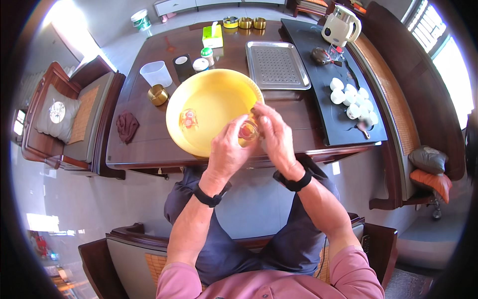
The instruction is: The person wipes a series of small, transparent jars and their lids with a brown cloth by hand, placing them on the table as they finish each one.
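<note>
My left hand (228, 144) grips a small clear glass cup (248, 130) with red and yellow showing on it, above the near right rim of a yellow plastic basin (209, 145). Close against the cup's right side is my right hand (275, 130). Its bent fingers and thumb pinch a small brownish item (256, 111), mostly hidden and too blurred to name. Inside the basin, at the left, lies a clear glass (189, 119) with a red and orange print. Whether the basin holds water is hard to tell.
Right of the basin lies a perforated metal tray (278, 67). A black tea tray (328, 127) bears several white cups (349, 98), a teapot (320, 56) and an electric kettle (340, 28). On the left are a brass cup (157, 95), a plastic container (156, 73) and a maroon cloth (127, 126).
</note>
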Demonstrator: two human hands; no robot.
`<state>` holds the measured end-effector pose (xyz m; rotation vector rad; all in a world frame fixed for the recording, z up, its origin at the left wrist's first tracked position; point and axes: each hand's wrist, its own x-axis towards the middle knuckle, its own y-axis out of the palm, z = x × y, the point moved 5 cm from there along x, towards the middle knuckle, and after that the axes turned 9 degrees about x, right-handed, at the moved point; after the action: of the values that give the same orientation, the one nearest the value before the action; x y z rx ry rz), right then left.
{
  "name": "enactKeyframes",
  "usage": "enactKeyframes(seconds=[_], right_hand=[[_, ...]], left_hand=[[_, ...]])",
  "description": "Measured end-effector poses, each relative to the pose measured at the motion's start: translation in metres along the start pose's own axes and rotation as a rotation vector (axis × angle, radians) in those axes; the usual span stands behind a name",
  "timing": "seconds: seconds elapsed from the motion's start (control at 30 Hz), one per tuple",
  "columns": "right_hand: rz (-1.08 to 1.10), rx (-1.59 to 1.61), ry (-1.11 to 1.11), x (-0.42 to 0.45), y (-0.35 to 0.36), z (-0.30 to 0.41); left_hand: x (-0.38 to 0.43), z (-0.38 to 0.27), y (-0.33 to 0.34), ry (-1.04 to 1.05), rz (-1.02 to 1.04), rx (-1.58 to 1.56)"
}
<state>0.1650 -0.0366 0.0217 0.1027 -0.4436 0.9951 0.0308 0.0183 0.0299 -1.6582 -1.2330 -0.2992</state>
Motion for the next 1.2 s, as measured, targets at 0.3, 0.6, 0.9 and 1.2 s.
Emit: enactKeyframes(seconds=[0.3,0.6,0.9,1.2], right_hand=[[0.184,0.014,0.100,0.009,0.002,-0.012],[0.128,-0.111,-0.289,-0.008,0.013,0.025],[-0.049,0.329,0.262,0.012,-0.004,-0.010],[0.222,0.829,0.262,-0.001,0.008,0.003]], left_hand=[[-0.005,-0.001,0.001,-0.084,0.091,-0.053],[-0.004,0.015,0.000,-0.389,0.197,-0.351],[-0.003,0.009,0.005,-0.311,0.192,-0.596],[0.000,0.033,0.003,-0.626,0.148,-0.856]])
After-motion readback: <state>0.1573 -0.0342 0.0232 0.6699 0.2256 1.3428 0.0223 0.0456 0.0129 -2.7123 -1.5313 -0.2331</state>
